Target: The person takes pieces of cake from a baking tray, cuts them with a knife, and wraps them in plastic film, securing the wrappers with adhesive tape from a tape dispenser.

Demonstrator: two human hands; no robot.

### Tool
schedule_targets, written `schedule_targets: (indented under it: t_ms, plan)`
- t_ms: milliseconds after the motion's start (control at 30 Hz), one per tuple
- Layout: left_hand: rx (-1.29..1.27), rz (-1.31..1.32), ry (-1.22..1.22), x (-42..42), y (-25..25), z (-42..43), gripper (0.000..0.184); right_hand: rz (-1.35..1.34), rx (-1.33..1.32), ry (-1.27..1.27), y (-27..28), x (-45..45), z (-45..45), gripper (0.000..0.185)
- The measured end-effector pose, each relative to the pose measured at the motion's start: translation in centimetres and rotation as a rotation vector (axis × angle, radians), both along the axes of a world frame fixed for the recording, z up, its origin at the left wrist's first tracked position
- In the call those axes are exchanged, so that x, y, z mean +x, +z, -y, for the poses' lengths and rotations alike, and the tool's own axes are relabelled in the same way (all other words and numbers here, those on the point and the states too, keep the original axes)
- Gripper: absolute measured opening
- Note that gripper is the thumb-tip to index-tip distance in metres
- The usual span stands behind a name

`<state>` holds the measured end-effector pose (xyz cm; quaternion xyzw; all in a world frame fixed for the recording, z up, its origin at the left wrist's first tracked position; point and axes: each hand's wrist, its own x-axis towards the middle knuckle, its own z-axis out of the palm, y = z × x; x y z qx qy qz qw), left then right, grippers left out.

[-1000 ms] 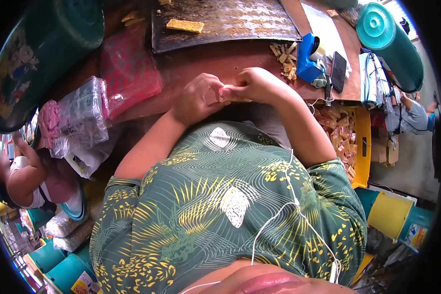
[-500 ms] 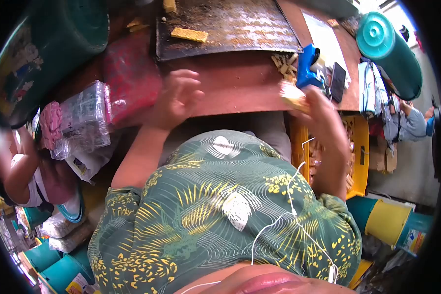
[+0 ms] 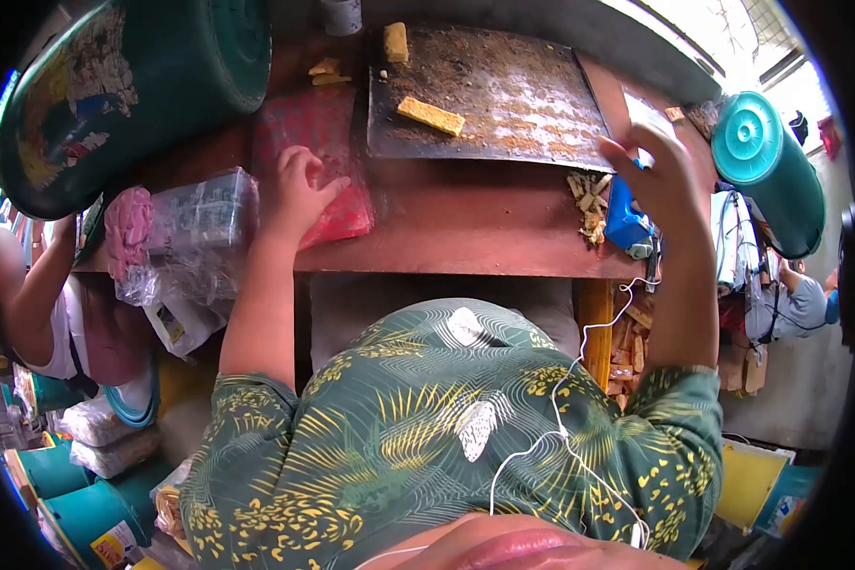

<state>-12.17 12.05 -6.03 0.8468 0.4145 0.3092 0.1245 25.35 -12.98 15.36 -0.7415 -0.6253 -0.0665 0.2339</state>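
Red plastic sheeting seems placed handily for the empty, loosely parted left hand, a blue plastic dispenser beside the wide-spread right hand.

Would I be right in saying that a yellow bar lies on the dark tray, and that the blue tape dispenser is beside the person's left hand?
Not quite: the head view shows the blue tape dispenser by the right hand, not the left hand. A yellow bar does lie on the dark tray.
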Motion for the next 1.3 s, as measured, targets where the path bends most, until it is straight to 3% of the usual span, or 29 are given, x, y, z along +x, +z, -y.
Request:
schedule_targets:
  t_ms: [33,133,267,333,433,567,667,733,767,800,867,1000,1100,1233,1300]
  plan:
    - [0.036,0.088,-0.026,-0.2,-2.2,-1.3,0.033,0.026,-0.043,0.132,-0.2,-0.7,-3.4,0.04]
    - [0.028,0.033,-0.002,-0.5,-0.6,-0.6,0.026,-0.121,-0.19,0.228,-4.6,-0.2,-15.9,0.049]
    - [0.072,0.014,0.025,-0.4,-0.2,-0.5,0.02,-0.108,-0.224,0.125,-8.9,-3.3,-29.1,0.082]
    - [0.025,0.049,0.052,-0.3,0.1,-0.3,0.021,-0.09,-0.221,-0.045,-12.1,-4.6,-35.0,0.089]
    - [-0.02,0.071,0.046,-0.3,0.5,0.0,0.018,-0.128,-0.089,-0.155,-13.1,-7.2,-35.8,0.087]
    - [0.039,0.098,0.06,-0.2,0.5,0.1,0.013,-0.214,-0.264,-0.234,-13.1,-5.7,-37.6,0.077]
    - [0.033,0.091,0.08,-0.1,0.5,0.3,0.014,-0.33,-0.168,-0.149,-13.7,-1.1,-37.3,0.074]
    - [0.055,0.075,0.077,0.1,0.7,0.3,0.015,-0.882,-0.285,0.012,-14.9,4.3,-37.1,0.069]
    - [0.081,0.069,0.069,0.0,0.7,0.3,0.016,-1.049,-0.243,0.001,-11.5,2.5,-32.5,0.062]
    - [0.106,0.064,0.059,-0.1,0.6,0.2,0.017,-1.185,-0.185,0.023,-11.9,3.7,-30.9,0.057]
    - [0.118,0.075,0.048,-0.1,0.4,0.0,0.018,-1.107,-0.289,0.157,-10.3,5.4,-26.4,0.058]
    - [0.083,0.12,0.045,0.1,0.5,-0.1,0.019,-0.658,-0.476,0.229,-11.3,8.8,-20.2,0.065]
    - [0.031,0.107,0.059,0.2,0.3,0.1,0.02,-0.193,-0.311,0.202,-10.7,8.7,-13.8,0.073]
    - [-0.011,0.087,0.071,0.1,0.0,-0.1,0.02,-0.332,-0.065,0.102,-9.2,9.9,-7.6,0.062]
    - [-0.011,0.062,0.066,0.0,-0.1,-0.2,0.021,-0.455,0.013,0.071,-10.0,11.5,-6.2,0.033]
